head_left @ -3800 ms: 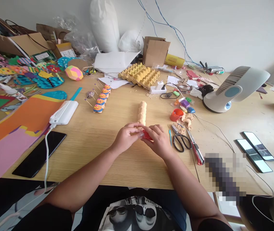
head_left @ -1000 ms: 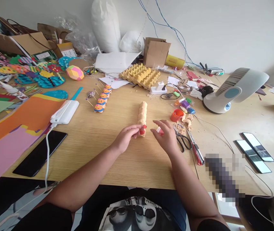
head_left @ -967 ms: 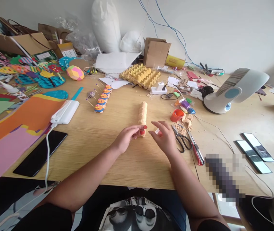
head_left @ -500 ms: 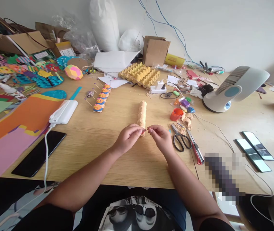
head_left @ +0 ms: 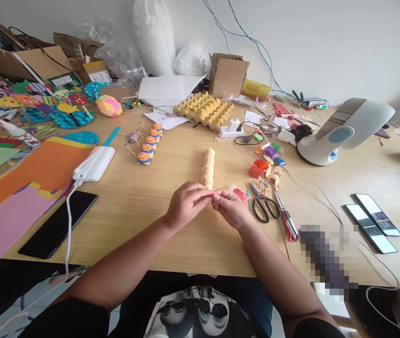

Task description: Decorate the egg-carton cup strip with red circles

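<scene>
My left hand (head_left: 185,204) and my right hand (head_left: 231,206) meet at the middle of the wooden table (head_left: 143,197), fingertips pinched together on a small red piece of clay (head_left: 212,194). Just beyond them lies a tan ridged roll (head_left: 207,166) pointing away from me. A red clay packet (head_left: 241,194) lies on the table right of my right hand. Black scissors (head_left: 263,206) and a red utility knife (head_left: 287,220) lie further right.
An orange cup (head_left: 258,167) and coloured clay packets (head_left: 270,152) sit beyond the scissors. A white fan (head_left: 343,131) stands at right, with phones (head_left: 372,220) near it. A yellow egg tray (head_left: 205,109), painted figures (head_left: 148,144), a power bank (head_left: 93,163), a black phone (head_left: 57,224) and coloured paper (head_left: 27,183) lie left.
My right hand, apart a second ago and holding the red packet, has come back to my left hand. The packet now lies on the table, and both hands pinch the small red piece.
</scene>
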The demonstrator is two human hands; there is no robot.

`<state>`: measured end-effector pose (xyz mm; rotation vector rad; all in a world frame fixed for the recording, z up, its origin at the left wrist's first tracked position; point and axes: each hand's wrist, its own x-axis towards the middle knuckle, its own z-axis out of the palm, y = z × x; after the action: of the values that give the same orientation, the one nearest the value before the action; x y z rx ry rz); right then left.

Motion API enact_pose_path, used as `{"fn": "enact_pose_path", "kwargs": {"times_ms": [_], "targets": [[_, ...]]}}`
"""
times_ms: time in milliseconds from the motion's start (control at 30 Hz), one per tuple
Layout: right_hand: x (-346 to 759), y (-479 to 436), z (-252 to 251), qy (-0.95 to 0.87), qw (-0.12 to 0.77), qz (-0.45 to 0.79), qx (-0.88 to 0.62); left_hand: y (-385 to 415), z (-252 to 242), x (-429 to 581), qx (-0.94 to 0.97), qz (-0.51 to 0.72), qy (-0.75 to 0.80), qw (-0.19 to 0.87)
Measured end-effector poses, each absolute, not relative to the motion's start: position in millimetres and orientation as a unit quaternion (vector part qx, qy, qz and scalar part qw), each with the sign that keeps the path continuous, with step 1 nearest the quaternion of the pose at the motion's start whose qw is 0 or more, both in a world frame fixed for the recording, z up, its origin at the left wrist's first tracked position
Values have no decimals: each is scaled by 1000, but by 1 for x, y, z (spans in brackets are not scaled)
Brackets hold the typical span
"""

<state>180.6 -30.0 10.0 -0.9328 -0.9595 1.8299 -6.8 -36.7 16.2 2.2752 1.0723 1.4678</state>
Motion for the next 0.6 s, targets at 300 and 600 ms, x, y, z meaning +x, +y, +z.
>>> {"fn": "enact_pose_path", "kwargs": {"times_ms": [300, 600], "targets": [[184, -29, 12, -366, 407, 748, -375, -36, 13, -8, 790, 504, 339, 86], [184, -31, 12, -368, 414, 751, -360, -41, 21, -5, 763, 540, 339, 105]]}}
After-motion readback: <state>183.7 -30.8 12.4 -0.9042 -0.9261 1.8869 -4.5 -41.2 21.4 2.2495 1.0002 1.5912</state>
